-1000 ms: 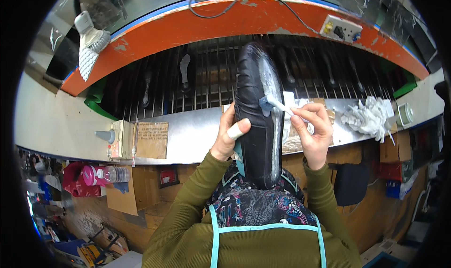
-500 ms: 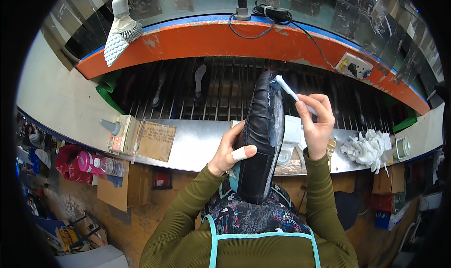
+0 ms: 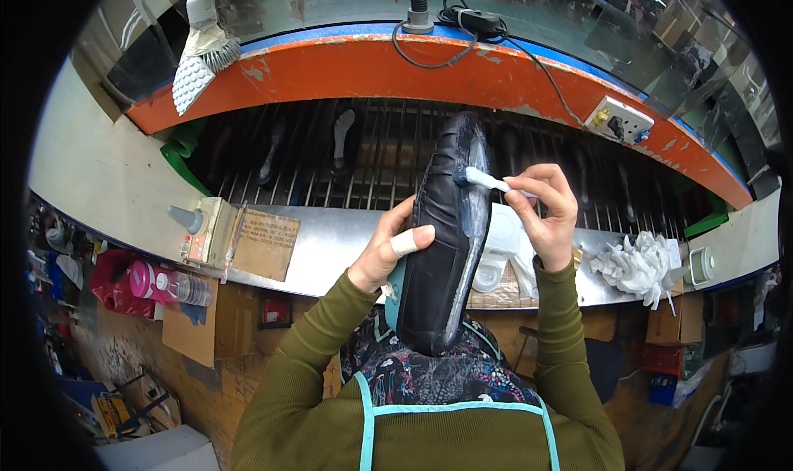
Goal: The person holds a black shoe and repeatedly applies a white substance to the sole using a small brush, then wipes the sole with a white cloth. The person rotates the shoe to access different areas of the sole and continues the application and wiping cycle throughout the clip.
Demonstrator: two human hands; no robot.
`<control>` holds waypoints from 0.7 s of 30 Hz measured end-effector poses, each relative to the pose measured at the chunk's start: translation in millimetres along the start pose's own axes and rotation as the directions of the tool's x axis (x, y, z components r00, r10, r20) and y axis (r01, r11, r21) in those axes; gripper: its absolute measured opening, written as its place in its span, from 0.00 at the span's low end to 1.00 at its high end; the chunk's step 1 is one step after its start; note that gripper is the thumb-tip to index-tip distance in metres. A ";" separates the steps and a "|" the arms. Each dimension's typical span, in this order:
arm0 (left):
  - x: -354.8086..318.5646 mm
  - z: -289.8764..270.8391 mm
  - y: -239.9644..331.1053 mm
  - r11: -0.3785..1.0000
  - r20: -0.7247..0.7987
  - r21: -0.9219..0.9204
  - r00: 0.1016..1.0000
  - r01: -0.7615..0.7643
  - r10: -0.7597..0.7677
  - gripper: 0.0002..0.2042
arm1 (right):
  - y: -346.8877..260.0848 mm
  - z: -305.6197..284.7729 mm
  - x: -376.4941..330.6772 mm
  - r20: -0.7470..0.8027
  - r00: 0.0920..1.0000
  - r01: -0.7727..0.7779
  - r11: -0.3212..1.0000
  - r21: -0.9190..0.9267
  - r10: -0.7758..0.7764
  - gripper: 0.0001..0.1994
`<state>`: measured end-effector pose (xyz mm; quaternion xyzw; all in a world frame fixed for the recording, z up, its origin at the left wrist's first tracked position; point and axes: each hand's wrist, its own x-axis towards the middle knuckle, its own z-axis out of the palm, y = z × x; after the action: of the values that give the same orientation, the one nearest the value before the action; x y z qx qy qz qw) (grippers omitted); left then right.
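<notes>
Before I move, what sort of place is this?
Likely a shoe factory, judging by the black shoe upper in the left hand, the white-handled brush against it, and the sole-shaped piece on the metal rods.

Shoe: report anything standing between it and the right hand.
Only the brush, held in the right hand, spans the gap, its dark tip apparently against the shoe near its upper end. Nothing else visible stands between them.
</notes>
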<state>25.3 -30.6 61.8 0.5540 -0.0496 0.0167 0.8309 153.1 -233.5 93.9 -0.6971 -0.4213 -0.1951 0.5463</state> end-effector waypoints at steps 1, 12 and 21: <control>1.7 0.9 1.8 0.999 -0.004 -0.025 1.000 0.023 -0.024 0.35 | 1.6 -1.3 -0.2 0.010 1.000 0.007 1.000 -0.019 -0.007 0.08; 7.1 5.1 -1.8 0.986 -0.034 -0.067 0.987 0.153 -0.155 0.36 | -1.8 -12.4 4.7 -0.031 1.000 -0.003 0.962 -0.272 -0.005 0.07; 7.0 -0.3 -8.4 0.980 -0.011 -0.094 0.984 0.178 -0.179 0.32 | 8.8 -9.9 -10.0 0.048 0.998 -0.033 0.998 -0.061 0.036 0.08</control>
<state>33.0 -33.8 54.6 0.5168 0.0076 -0.0549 0.8543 156.3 -246.8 84.6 -0.7251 -0.4163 -0.1813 0.5178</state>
